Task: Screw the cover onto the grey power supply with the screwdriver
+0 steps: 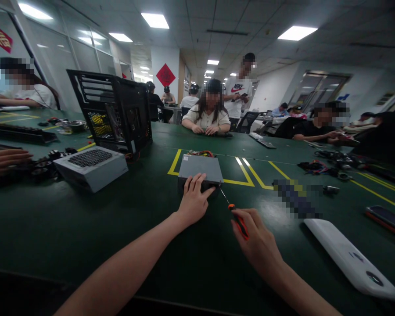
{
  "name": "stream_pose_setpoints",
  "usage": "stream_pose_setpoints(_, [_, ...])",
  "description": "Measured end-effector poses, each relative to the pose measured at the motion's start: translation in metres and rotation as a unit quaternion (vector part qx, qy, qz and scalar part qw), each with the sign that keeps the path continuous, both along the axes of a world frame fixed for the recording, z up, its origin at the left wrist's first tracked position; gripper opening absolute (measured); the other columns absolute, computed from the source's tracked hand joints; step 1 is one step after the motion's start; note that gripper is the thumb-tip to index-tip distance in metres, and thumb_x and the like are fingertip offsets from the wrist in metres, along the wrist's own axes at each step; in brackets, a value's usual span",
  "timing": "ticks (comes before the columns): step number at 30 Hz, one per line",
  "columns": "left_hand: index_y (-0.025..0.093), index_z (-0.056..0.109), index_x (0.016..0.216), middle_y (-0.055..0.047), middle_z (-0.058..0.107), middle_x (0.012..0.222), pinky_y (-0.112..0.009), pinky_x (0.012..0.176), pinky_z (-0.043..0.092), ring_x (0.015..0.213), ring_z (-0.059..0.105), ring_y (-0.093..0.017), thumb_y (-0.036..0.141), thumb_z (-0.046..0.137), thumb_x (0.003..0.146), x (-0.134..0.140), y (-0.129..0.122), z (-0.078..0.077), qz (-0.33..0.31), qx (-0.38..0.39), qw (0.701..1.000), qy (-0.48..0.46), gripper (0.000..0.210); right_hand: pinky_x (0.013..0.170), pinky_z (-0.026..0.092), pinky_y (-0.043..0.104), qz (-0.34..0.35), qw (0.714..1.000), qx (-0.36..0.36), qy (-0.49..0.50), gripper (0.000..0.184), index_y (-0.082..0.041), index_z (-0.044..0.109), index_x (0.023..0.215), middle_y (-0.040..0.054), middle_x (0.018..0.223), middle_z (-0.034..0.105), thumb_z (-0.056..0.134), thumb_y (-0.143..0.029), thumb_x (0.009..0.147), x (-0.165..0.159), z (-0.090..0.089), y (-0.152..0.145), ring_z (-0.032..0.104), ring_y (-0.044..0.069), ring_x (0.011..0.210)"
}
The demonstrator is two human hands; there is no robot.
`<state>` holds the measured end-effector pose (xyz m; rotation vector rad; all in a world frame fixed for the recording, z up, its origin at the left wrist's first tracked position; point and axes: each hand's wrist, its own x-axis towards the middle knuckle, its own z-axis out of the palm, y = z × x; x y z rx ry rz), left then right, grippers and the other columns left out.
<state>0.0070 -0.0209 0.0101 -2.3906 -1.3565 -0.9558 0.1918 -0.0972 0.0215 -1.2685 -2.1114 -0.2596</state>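
Observation:
A grey computer power supply lies on the green table in front of me, with coloured cables at its far side. My left hand holds it at the near edge, fingers over the top and thumb near the right corner. In my right hand is a screwdriver with an orange and black handle, gripped between fingers and thumb. Its thin shaft slants up to the left, and the tip is at the power supply's near right corner. Whether it sits in a screw is too small to tell.
To the left stand a second power supply, a black computer case and a metal bowl. A white device lies at right, near a phone. A co-worker's hand reaches in at far left. Another person sits opposite.

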Motion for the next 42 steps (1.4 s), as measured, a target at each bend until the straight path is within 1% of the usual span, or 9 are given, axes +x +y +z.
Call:
stream_pose_setpoints(4, [0.026, 0.052, 0.118, -0.008, 0.027, 0.138, -0.050, 0.107, 0.016, 0.130, 0.020, -0.027, 0.012, 0.050, 0.075, -0.001, -0.002, 0.000, -0.002, -0.003, 1.000, 0.005, 0.045, 0.069, 0.052, 0.035, -0.031, 0.990, -0.072, 0.116, 0.019, -0.018, 0.052, 0.098, 0.0086, 0.095, 0.056, 0.047, -0.028, 0.082, 0.001, -0.001, -0.001, 0.060, 0.020, 0.080])
stream_pose_setpoints(7, [0.026, 0.053, 0.117, -0.009, 0.028, 0.138, -0.050, 0.106, 0.016, 0.130, 0.021, -0.027, 0.012, 0.050, 0.074, -0.001, -0.004, 0.002, 0.003, -0.003, 1.000, 0.008, 0.046, 0.066, 0.053, 0.035, -0.032, 0.947, -0.172, 0.268, 0.022, -0.018, 0.053, 0.097, 0.0082, 0.094, 0.058, 0.052, -0.031, 0.079, 0.001, -0.002, 0.000, 0.060, 0.021, 0.082])
stream_pose_setpoints(14, [0.026, 0.054, 0.115, -0.008, 0.030, 0.137, -0.048, 0.107, 0.017, 0.130, 0.023, -0.025, 0.011, 0.050, 0.073, -0.001, -0.007, 0.007, 0.008, -0.015, 1.000, 0.020, 0.045, 0.030, 0.029, 0.011, -0.070, 0.657, -0.406, 0.631, 0.017, -0.016, 0.050, 0.083, -0.0017, 0.064, 0.053, 0.062, -0.014, 0.071, -0.022, 0.006, 0.008, 0.047, 0.006, 0.048])
stream_pose_setpoints(20, [0.026, 0.054, 0.115, -0.008, 0.030, 0.138, -0.049, 0.106, 0.016, 0.130, 0.021, -0.024, 0.012, 0.051, 0.073, 0.003, -0.008, 0.005, 0.032, -0.012, 0.999, 0.004, 0.044, 0.031, 0.030, 0.010, -0.010, 0.577, -0.462, 0.673, 0.009, -0.014, 0.052, 0.069, -0.0019, 0.059, 0.050, 0.059, -0.016, 0.074, -0.038, 0.001, 0.009, 0.042, 0.003, 0.043])
stream_pose_setpoints(25, [0.027, 0.053, 0.116, -0.008, 0.029, 0.138, -0.049, 0.106, 0.017, 0.130, 0.021, -0.025, 0.012, 0.051, 0.073, 0.002, -0.006, 0.002, 0.023, -0.006, 1.000, 0.004, 0.045, 0.033, 0.035, 0.011, 0.041, 0.463, -0.518, 0.718, 0.018, -0.013, 0.058, 0.084, -0.0003, 0.059, 0.051, 0.047, -0.028, 0.084, -0.035, 0.001, 0.008, 0.044, 0.004, 0.043])
stream_pose_setpoints(29, [0.026, 0.054, 0.115, -0.008, 0.029, 0.138, -0.050, 0.106, 0.016, 0.130, 0.021, -0.025, 0.012, 0.051, 0.074, 0.003, -0.004, 0.001, 0.024, -0.005, 1.000, -0.001, 0.044, 0.027, 0.024, 0.009, 0.032, 0.490, -0.500, 0.713, 0.011, -0.014, 0.054, 0.073, -0.0029, 0.057, 0.048, 0.057, -0.024, 0.077, -0.035, 0.002, 0.010, 0.035, 0.001, 0.037])
stream_pose_setpoints(33, [0.026, 0.053, 0.117, -0.009, 0.030, 0.138, -0.050, 0.106, 0.016, 0.131, 0.021, -0.025, 0.012, 0.050, 0.075, 0.004, -0.004, 0.000, 0.020, -0.003, 1.000, 0.004, 0.044, 0.031, 0.029, 0.009, 0.047, 0.522, -0.475, 0.707, 0.014, -0.015, 0.050, 0.068, -0.0025, 0.061, 0.050, 0.059, -0.022, 0.076, -0.036, 0.000, 0.010, 0.038, 0.002, 0.041])
stream_pose_setpoints(37, [0.025, 0.053, 0.117, -0.009, 0.028, 0.139, -0.050, 0.107, 0.015, 0.131, 0.020, -0.026, 0.012, 0.050, 0.074, 0.004, -0.003, -0.001, 0.015, -0.004, 1.000, 0.005, 0.045, 0.039, 0.040, 0.013, 0.053, 0.495, -0.516, 0.697, 0.019, -0.014, 0.056, 0.080, 0.0004, 0.063, 0.052, 0.045, -0.029, 0.085, -0.038, 0.000, 0.010, 0.046, 0.005, 0.046])
stream_pose_setpoints(42, [0.026, 0.054, 0.116, -0.008, 0.030, 0.138, -0.051, 0.106, 0.016, 0.131, 0.021, -0.026, 0.012, 0.051, 0.074, 0.004, -0.003, -0.001, 0.018, -0.001, 1.000, 0.002, 0.045, 0.030, 0.028, 0.010, 0.034, 0.472, -0.486, 0.735, 0.009, -0.015, 0.053, 0.076, -0.0015, 0.061, 0.049, 0.053, -0.023, 0.080, -0.036, 0.000, 0.013, 0.038, 0.003, 0.041])
